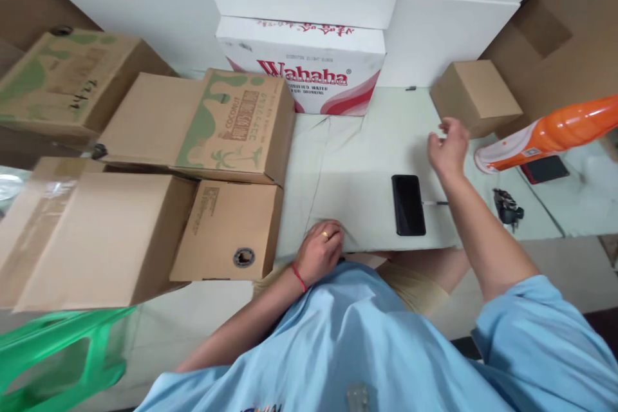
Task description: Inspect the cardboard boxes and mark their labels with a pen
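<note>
My left hand (pixel 321 245) rests at the near edge of the table (pixel 345 180), beside the cardboard boxes, with its fingers curled together and nothing seen in them. It wears a ring and a red string bracelet. On the right, my right hand (pixel 449 145) is raised over the table with bent fingers, thumb and fingertips apart, holding nothing that I can see. It is nearest to a small plain cardboard box (pixel 476 96) and an orange bottle (pixel 555 132). A black phone (pixel 409 205) lies on the table between my hands, a white cable (pixel 437 203) at its right side.
Several cardboard boxes stand at left, among them a coconut-print box (pixel 234 125) and a smaller box (pixel 226 228). A white Wahaha carton (pixel 309 67) stands at the back. Keys (pixel 508 207) and a dark flat object (pixel 545 169) lie right. A green plastic stool (pixel 72 354) is lower left.
</note>
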Demonstrator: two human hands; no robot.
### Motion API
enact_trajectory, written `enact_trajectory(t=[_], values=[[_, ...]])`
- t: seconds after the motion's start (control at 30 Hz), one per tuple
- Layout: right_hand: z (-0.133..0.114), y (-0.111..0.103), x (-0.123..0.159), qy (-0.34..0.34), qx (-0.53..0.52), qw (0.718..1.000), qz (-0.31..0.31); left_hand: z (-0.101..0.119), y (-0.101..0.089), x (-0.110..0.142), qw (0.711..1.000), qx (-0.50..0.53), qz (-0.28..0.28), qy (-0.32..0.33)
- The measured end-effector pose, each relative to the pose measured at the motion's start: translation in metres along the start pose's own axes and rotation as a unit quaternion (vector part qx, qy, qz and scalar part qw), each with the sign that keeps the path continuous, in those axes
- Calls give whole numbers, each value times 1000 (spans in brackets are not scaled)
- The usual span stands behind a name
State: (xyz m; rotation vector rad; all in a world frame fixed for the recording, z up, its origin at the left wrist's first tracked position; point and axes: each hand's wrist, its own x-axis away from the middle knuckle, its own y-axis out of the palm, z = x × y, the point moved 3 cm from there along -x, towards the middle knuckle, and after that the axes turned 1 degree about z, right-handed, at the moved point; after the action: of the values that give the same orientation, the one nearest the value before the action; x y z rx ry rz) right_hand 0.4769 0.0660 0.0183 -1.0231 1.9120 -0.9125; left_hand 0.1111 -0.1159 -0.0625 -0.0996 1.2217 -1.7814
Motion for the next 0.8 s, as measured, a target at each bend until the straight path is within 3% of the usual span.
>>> enact_trajectory(t=[0.1, 0.17, 0.33, 0.4, 0.5, 0.7, 0.8], values=[[32, -38, -36, 10, 60, 998, 26, -1, 9, -6, 999, -41, 8, -28], [44, -49, -57, 18, 93, 995, 23, 1, 11, -6, 997, -68, 12, -29], [53, -32, -89, 83, 185, 979, -19, 5, 13, -4, 993, -110, 23, -20], [44, -21, -85, 70, 195, 978, -13, 4, 13, -4, 992, -118, 28, -20], [21, -12, -57, 33, 207, 978, -21, 5, 14, -4, 992, -122, 34, -17], [-27, -18, 13, -110, 134, 983, -52, 5, 13, -4, 992, -122, 31, -11], [-21, -27, 10, -54, 63, 997, -4, 4, 13, -3, 993, -117, 28, -11]])
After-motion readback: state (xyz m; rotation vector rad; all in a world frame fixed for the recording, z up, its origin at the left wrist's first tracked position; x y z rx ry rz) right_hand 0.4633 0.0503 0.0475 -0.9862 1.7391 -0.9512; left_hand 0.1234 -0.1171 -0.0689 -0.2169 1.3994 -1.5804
